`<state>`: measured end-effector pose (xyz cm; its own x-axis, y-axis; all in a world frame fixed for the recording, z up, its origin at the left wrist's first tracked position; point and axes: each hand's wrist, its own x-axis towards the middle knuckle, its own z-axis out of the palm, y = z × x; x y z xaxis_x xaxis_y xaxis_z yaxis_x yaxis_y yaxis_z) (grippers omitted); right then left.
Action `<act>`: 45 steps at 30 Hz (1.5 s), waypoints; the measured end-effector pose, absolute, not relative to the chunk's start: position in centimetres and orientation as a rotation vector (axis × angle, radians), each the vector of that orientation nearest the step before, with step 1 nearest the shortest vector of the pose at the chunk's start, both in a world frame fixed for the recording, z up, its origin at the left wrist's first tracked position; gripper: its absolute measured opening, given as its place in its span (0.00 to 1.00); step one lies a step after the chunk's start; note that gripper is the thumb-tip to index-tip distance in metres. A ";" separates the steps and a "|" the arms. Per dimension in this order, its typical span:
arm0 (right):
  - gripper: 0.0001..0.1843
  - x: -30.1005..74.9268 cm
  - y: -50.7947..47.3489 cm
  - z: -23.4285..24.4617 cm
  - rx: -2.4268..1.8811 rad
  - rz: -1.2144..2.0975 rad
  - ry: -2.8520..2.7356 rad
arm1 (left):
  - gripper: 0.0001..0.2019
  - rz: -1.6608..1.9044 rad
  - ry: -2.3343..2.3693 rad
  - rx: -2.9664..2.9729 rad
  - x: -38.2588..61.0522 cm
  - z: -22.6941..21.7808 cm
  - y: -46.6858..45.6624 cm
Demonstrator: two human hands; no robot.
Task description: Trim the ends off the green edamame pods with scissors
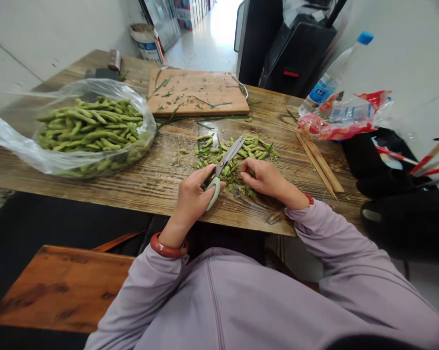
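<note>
My left hand (194, 191) is closed around the pale green handles of a pair of scissors (229, 156), whose blades point away over the table. Under and beyond the blades lies a loose pile of green soybean pods (254, 146) with small trimmings among them. At the right edge of this pile is my right hand (265, 179), its fingers curled together and low over the scraps; whatever they may pinch is hidden. To the left, a clear plastic bag (106, 87) stands spread wide, filled with many more pods (91, 124).
A wooden cutting board (201, 92) with green bits lies at the back, near a cleaver (112, 65). On the right are disposable chopsticks (319, 163), a red plastic wrapper (339, 124), a water bottle (332, 78) and a black holder (365, 155). A wooden stool (66, 287) stands below left.
</note>
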<state>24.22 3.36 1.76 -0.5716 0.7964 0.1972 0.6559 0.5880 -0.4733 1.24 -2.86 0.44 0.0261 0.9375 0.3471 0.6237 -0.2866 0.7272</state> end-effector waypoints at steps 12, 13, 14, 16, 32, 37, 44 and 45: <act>0.14 27.3 7.3 0.9 -1.235 0.658 -1.924 | 0.20 1.172 1.561 1.925 1.3 0.3 -3.0; 0.15 27.4 7.7 0.7 -1.261 0.611 -1.921 | 0.20 1.174 1.553 1.921 1.3 0.3 -2.9; 0.15 27.5 8.0 0.6 -1.286 0.560 -1.936 | 0.20 1.176 1.544 1.917 1.3 0.3 -2.9; 0.15 27.3 8.4 0.7 -1.357 0.451 -2.010 | 0.21 1.182 1.527 1.913 1.4 0.2 -2.9; 0.04 26.8 8.1 2.4 -1.573 0.617 -1.998 | 0.21 1.226 1.516 1.917 1.4 -0.3 -2.9; 0.11 27.2 7.6 2.7 -1.332 1.300 -1.368 | 0.21 1.269 1.501 1.922 1.4 -0.7 -2.8; 0.21 26.9 6.8 3.1 -0.874 1.654 -1.091 | 0.20 1.272 1.498 1.937 1.4 -0.6 -2.8; 0.22 26.7 6.8 3.0 -0.885 1.632 -1.111 | 0.20 1.267 1.497 1.940 1.4 -0.6 -2.8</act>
<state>26.74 6.78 2.98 -0.2977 0.9531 -0.0549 -0.2980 -0.1474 -0.9431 1.44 -2.84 -0.58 0.0253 0.9072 0.4199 0.5639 -0.3598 0.7434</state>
